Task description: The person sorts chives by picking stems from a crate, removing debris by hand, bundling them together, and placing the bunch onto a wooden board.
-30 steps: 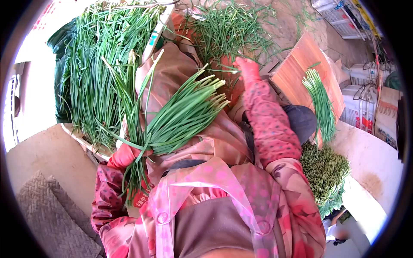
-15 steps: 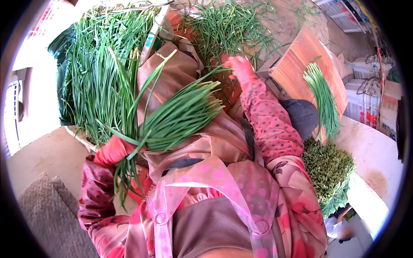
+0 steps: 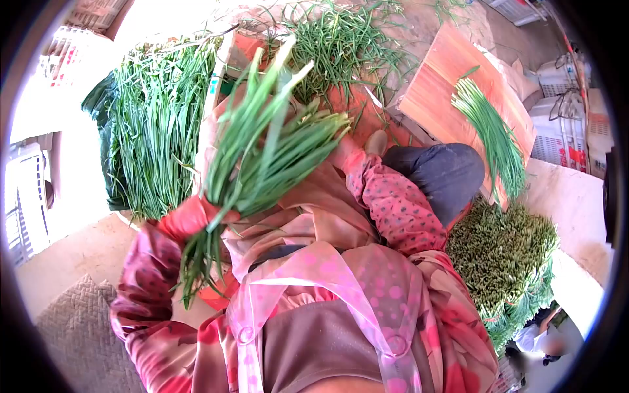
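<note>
My red-gloved left hand (image 3: 190, 217) is closed round a bunch of garlic chives (image 3: 262, 157) by its leafy part. The pale stem ends fan out up and to the right, and leaf tips hang below the hand. Several stalks stand up apart from the rest, blurred by motion. My right hand (image 3: 342, 154), gloved in red too, is at the pale ends of the bunch over my lap. Its fingers are mostly hidden behind the stems, so their grip does not show.
A crate heaped with garlic chives (image 3: 160, 131) stands at my left. Loose leaves (image 3: 347, 49) lie on the floor ahead. On a wooden board (image 3: 426, 85) at right rests a neat chive bundle (image 3: 488, 134). A large packed bundle (image 3: 501, 255) stands below it; a person is partly visible beyond.
My right hand has drawn back from the loose leaves ahead to the bunch's stem ends. Several stalks in my left hand have swung up and right, and the view has shifted slightly.
</note>
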`<action>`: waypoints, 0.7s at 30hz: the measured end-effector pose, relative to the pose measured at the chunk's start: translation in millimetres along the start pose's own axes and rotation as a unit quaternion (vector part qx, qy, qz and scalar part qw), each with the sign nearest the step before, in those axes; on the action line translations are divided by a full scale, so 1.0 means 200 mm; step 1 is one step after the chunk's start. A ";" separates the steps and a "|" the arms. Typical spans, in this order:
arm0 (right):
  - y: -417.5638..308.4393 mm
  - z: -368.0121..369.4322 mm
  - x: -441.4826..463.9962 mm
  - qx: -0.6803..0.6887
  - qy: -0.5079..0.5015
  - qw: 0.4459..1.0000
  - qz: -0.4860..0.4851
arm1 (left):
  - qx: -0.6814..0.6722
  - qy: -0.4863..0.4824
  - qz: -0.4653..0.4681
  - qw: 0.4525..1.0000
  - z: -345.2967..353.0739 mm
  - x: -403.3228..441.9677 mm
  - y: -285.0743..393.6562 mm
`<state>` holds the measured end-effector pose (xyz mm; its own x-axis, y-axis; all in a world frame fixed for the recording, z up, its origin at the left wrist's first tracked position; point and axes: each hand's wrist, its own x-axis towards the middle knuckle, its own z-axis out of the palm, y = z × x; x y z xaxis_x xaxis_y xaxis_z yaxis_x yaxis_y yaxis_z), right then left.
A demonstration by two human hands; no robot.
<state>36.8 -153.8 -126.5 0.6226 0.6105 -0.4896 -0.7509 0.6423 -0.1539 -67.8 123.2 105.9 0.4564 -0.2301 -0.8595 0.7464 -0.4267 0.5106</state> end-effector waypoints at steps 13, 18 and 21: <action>-0.43 0.34 -0.14 -0.482 0.172 0.856 -0.076 | -0.185 0.055 -0.017 0.981 0.29 -0.17 -0.39; -0.16 0.72 -0.12 -0.859 -0.085 0.504 -0.024 | -0.124 0.073 0.026 0.989 0.29 -0.15 -0.44; 0.04 0.51 -0.05 -0.861 -0.048 0.490 -0.127 | -0.140 0.099 0.046 0.984 0.31 -0.15 -0.45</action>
<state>47.7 -106.8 -35.6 0.6889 0.6850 -0.2373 0.3325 -0.5894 -0.7362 -178.7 114.9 83.7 0.5935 -0.0706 -0.8017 0.7887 -0.1473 0.5969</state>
